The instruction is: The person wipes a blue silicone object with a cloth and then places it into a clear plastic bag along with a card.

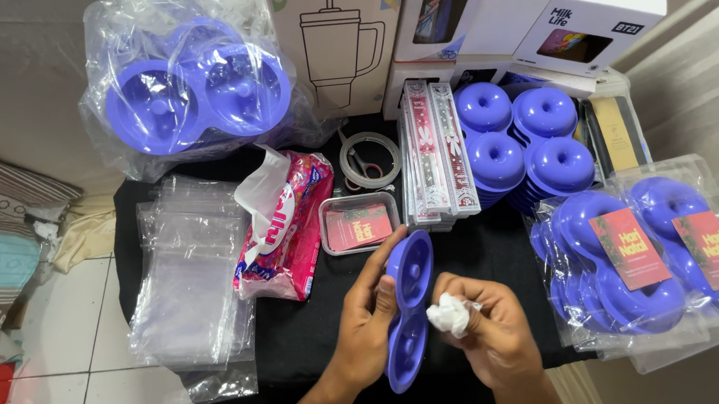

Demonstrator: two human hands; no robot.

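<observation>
The left hand [367, 311] grips a purple mould [409, 309] on edge, fingers curled round its rim. Just right of the mould, the right hand [489, 322] pinches a white tissue [450, 314]. Beyond the mould sits a small tin [358, 223]; further back, stacked moulds [517, 145].

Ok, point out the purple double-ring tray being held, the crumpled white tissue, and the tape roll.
purple double-ring tray [409, 313]: head view, middle of its edge-on body.
crumpled white tissue [450, 314]: head view, centre of the wad.
tape roll [347, 155]: head view, left side of ring.

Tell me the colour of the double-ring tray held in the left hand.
Purple, clearest in the head view: tray in the left hand.
</observation>
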